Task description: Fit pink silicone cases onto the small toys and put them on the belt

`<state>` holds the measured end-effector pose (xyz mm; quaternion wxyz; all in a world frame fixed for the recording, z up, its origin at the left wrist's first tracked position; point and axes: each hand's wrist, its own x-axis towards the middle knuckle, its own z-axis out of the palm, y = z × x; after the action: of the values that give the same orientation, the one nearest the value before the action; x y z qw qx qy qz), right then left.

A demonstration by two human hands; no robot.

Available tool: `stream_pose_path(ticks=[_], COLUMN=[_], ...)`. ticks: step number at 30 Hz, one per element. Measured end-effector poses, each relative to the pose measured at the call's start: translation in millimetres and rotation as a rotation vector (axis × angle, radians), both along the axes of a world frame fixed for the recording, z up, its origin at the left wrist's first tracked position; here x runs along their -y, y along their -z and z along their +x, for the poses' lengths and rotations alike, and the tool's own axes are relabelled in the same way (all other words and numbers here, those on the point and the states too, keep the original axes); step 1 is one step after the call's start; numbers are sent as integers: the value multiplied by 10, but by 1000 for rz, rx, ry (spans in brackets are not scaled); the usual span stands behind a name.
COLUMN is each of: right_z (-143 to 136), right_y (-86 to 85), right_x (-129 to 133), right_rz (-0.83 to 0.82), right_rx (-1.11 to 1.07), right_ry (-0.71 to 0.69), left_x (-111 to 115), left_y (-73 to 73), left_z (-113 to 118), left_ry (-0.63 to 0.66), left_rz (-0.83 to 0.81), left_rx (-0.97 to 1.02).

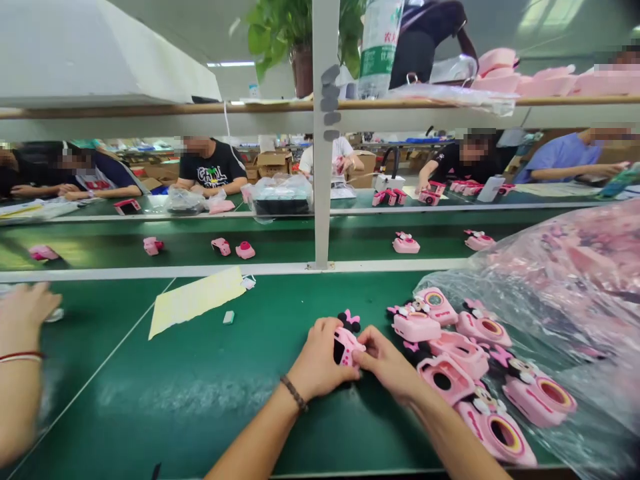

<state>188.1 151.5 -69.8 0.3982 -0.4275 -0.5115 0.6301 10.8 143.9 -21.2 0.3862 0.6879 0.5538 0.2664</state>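
Observation:
A pink toy camera (349, 347) with a dark screen and a black-and-pink bow top is held just above the green tabletop (200, 400). My left hand (320, 357) wraps round its left side, a dark beaded bracelet on the wrist. On its right edge, my right hand (383, 360) pinches with thumb and index finger. Several pink camera cases (493, 427) with bows and round openings lie piled just right of my right hand.
A large clear bag (575, 267) of pink parts fills the right side. A yellow paper (195, 300) and a small eraser-like block (229, 317) lie left. Another person's hand (30, 310) is at far left. Beyond a white rail, pink cameras (406, 243) sit on a green belt; people work behind.

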Motion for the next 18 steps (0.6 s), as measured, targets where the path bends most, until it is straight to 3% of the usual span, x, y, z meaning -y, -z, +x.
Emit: stream_pose_path(ticks=[6,10,15,18], right_z=[-31,-86,-80,-85], right_y=[-31,-53,-29,-8], right_x=[101,152,160,165], right_rz=[-25,34,-28,-10], right_rx=[-18,21,1,23], right_ry=[62,108,61,107], left_x=[-97,-44,-12,2], left_y=[52,121,135,128], left_z=[-162,-245,-214,-187], left_ry=[163,152,137,127], left_rz=[-24,-11,44,88], left_rx=[88,142,118,89])
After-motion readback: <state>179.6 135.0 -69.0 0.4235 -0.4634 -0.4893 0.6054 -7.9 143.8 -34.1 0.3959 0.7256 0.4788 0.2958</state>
